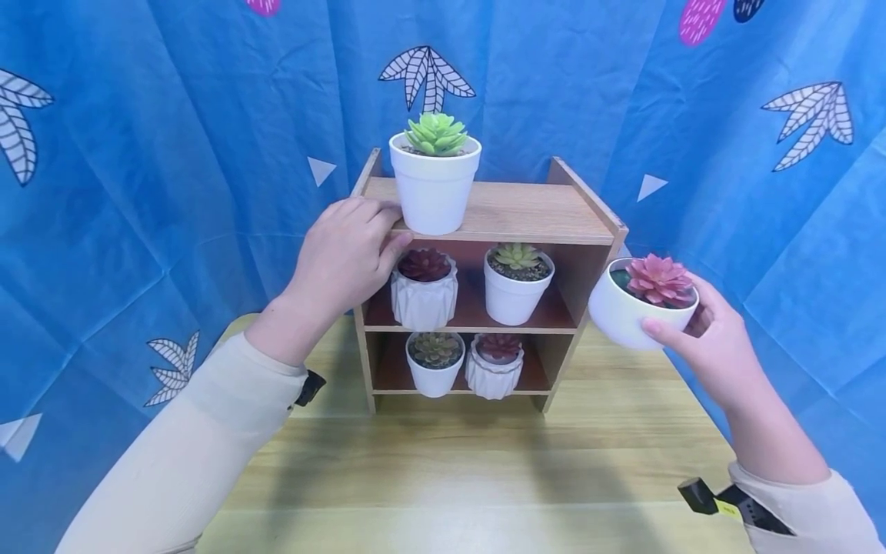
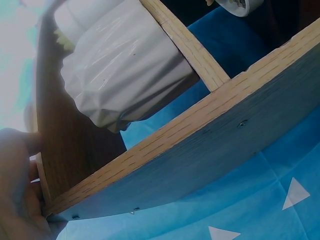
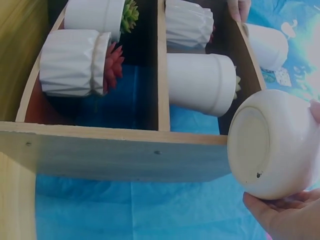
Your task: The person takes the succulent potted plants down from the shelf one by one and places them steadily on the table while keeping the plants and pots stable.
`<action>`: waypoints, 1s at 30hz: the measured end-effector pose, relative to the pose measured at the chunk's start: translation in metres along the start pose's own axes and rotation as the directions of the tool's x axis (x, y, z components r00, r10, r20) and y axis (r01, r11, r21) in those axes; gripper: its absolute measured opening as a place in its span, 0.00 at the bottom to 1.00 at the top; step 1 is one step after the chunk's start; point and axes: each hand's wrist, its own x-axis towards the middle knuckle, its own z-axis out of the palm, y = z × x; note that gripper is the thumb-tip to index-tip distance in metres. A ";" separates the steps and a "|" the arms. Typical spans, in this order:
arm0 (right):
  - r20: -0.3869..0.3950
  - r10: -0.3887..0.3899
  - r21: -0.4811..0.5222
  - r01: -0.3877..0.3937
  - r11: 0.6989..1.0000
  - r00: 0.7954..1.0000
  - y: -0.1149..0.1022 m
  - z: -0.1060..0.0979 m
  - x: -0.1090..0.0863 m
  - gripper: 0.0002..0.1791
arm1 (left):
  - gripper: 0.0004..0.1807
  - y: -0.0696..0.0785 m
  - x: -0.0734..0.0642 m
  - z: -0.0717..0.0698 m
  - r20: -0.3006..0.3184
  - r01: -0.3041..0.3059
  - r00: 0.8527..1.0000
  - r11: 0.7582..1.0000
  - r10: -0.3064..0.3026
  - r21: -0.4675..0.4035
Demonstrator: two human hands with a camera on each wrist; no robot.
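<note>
My right hand (image 1: 716, 338) holds a round white pot with a pink succulent (image 1: 660, 281), thumb on its front side. It is in the air just right of the small wooden shelf (image 1: 529, 211). The pot's underside (image 3: 251, 145) faces the right wrist camera. At the shelf's upper left corner, my left hand (image 1: 349, 250) grips the top board, its fingers above and its thumb at the front edge. Right beside those fingers, a white pot with a bright green succulent (image 1: 436, 188) stands on the top board.
Below on the middle level are a ridged white pot with a dark red succulent (image 1: 424, 296) and a smooth white pot (image 1: 515, 288). The bottom level holds another smooth pot (image 1: 434, 369) and a ridged pot (image 1: 494, 373). A blue patterned cloth (image 1: 554, 92) hangs behind the wooden table (image 1: 443, 469).
</note>
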 end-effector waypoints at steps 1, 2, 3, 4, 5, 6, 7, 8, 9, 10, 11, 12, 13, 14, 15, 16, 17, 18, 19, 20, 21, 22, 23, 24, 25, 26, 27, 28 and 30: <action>-0.001 0.004 -0.003 -0.004 1.000 1.000 0.002 0.000 0.000 0.40 | 0.21 0.000 0.000 0.000 -0.001 -0.001 1.000 1.000 0.001 0.001; -0.001 0.007 -0.003 -0.007 1.000 1.000 0.004 0.000 0.000 0.40 | 0.21 0.000 0.000 0.000 -0.001 -0.002 1.000 1.000 0.002 0.002; -0.001 0.010 0.000 -0.010 1.000 1.000 0.005 -0.001 0.000 0.40 | 0.21 0.000 0.000 0.000 -0.001 -0.003 1.000 1.000 0.003 0.002; -0.003 0.011 0.000 -0.011 1.000 1.000 0.007 -0.001 0.000 0.40 | 0.21 0.000 0.000 0.000 -0.001 -0.004 1.000 1.000 0.004 0.003; -0.004 0.012 0.002 -0.012 1.000 1.000 0.008 -0.001 0.000 0.40 | 0.21 0.000 0.000 0.000 0.000 -0.004 1.000 1.000 0.004 0.002; -0.006 0.014 0.001 -0.014 1.000 1.000 0.010 -0.001 0.000 0.40 | 0.21 0.000 0.000 0.000 0.002 -0.003 1.000 1.000 0.003 0.002; -0.008 0.016 0.001 -0.016 1.000 1.000 0.011 -0.001 0.000 0.40 | 0.21 0.000 0.000 0.000 0.003 -0.003 1.000 1.000 0.003 0.003; -0.009 0.016 -0.003 -0.016 1.000 1.000 0.012 -0.001 0.000 0.39 | 0.21 0.000 0.000 0.000 0.004 -0.002 1.000 1.000 0.002 0.002; -0.011 0.017 -0.006 -0.017 1.000 1.000 0.013 -0.001 0.000 0.39 | 0.21 0.000 0.000 0.000 0.004 -0.002 1.000 1.000 0.002 0.002; -0.013 0.018 -0.013 -0.018 1.000 1.000 0.014 -0.001 -0.001 0.39 | 0.21 0.000 0.000 0.000 0.006 -0.001 1.000 1.000 0.001 0.001; -0.015 0.018 -0.017 -0.018 1.000 1.000 0.015 -0.001 -0.001 0.39 | 0.21 0.000 0.000 0.001 0.007 -0.001 1.000 1.000 0.001 0.001; -0.015 0.021 -0.015 -0.021 1.000 1.000 0.016 -0.001 -0.001 0.39 | 0.21 0.000 0.000 0.000 0.008 0.000 1.000 1.000 0.000 0.001; -0.014 0.019 -0.020 -0.019 1.000 1.000 0.017 -0.002 -0.002 0.39 | 0.21 0.000 0.000 0.000 0.009 -0.001 1.000 1.000 0.001 0.000; -0.014 0.023 -0.020 -0.023 1.000 1.000 0.019 -0.002 -0.002 0.39 | 0.21 0.000 0.000 0.000 0.009 -0.001 1.000 1.000 0.001 -0.001; -0.013 0.027 -0.020 -0.027 0.999 1.000 0.020 -0.001 -0.003 0.39 | 0.21 0.000 0.000 0.000 0.011 -0.001 1.000 1.000 0.001 -0.001; -0.010 0.028 -0.023 -0.028 0.999 1.000 0.022 -0.002 -0.003 0.39 | 0.21 0.000 0.000 0.000 0.012 0.000 1.000 1.000 0.000 -0.001; -0.006 0.030 -0.023 -0.030 0.999 1.000 0.024 -0.001 -0.004 0.39 | 0.21 0.000 0.000 0.000 0.012 0.000 1.000 1.000 0.000 -0.002; -0.003 0.032 -0.025 -0.032 0.999 0.999 0.026 -0.001 -0.004 0.39 | 0.20 0.000 0.000 0.001 0.012 0.000 1.000 1.000 0.000 -0.002; 0.000 0.032 -0.029 -0.032 0.999 0.999 0.027 -0.001 -0.005 0.39 | 0.20 0.001 0.000 0.001 0.013 0.000 1.000 1.000 0.000 -0.003; 0.002 0.038 -0.029 -0.038 0.999 0.999 0.029 -0.001 -0.005 0.39 | 0.20 0.001 0.000 0.001 0.013 0.001 1.000 1.000 -0.001 -0.003; 0.006 0.046 -0.032 -0.046 0.998 0.999 0.030 -0.001 -0.006 0.39 | 0.20 0.001 0.000 0.001 0.013 0.001 1.000 1.000 -0.001 -0.003; 0.010 0.052 -0.035 -0.052 0.998 0.999 0.031 0.000 -0.006 0.40 | 0.20 0.001 0.000 0.001 0.013 0.002 1.000 1.000 -0.002 -0.002; 0.011 0.062 -0.033 -0.061 0.998 0.998 0.032 0.001 -0.006 0.40 | 0.20 0.001 0.000 0.001 0.012 0.001 1.000 1.000 -0.001 -0.001; 0.010 0.070 -0.033 -0.070 0.997 0.997 0.034 0.001 -0.007 0.40 | 0.20 0.000 0.000 0.000 0.012 0.002 1.000 1.000 -0.002 -0.001; 0.011 0.075 -0.028 -0.074 0.997 0.997 0.035 0.002 -0.007 0.40 | 0.21 0.000 0.000 0.000 0.011 0.002 1.000 1.000 -0.002 0.001; 0.011 0.080 -0.025 -0.080 0.996 0.997 0.036 0.002 -0.006 0.40 | 0.20 0.000 -0.001 0.000 0.010 0.001 1.000 1.000 -0.001 0.001; 0.012 0.083 -0.024 -0.083 0.996 0.996 0.037 0.002 -0.006 0.40 | 0.20 0.000 0.000 0.000 0.008 0.001 1.000 1.000 -0.001 0.000; 0.012 0.078 -0.022 -0.077 0.997 0.997 0.039 0.002 -0.006 0.40 | 0.20 0.000 0.000 0.000 0.007 0.000 1.000 1.000 0.000 0.000; 0.014 0.068 -0.014 -0.068 0.998 0.998 0.041 0.003 -0.006 0.40 | 0.20 -0.001 0.000 0.000 0.004 -0.002 1.000 1.000 0.002 -0.003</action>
